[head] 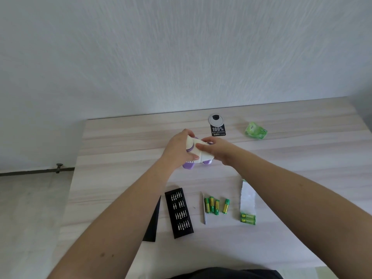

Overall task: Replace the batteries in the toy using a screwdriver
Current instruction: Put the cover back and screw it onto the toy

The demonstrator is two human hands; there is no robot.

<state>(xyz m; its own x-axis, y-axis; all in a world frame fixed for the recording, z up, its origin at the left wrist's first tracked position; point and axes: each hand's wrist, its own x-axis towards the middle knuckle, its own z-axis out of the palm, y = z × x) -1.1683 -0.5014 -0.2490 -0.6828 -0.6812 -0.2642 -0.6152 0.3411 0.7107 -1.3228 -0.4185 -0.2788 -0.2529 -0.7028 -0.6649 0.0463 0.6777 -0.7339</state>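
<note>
A white and purple toy (198,153) sits mid-table, held from both sides. My left hand (178,150) wraps its left end, thumb on top. My right hand (218,149) presses its fingers on the toy's right upper side. Closer to me lie several loose green batteries (216,205) beside a thin silver screwdriver (204,209). Two more green batteries (248,218) lie at the end of torn white packaging (247,198). A black tray of screwdriver bits (179,212) lies left of the screwdriver.
The black lid of the bit case (153,222) lies left of the tray. A crumpled green wrapper (255,130) and a black label on a round cable grommet (217,125) sit near the wooden table's (120,141) far edge, against a white wall.
</note>
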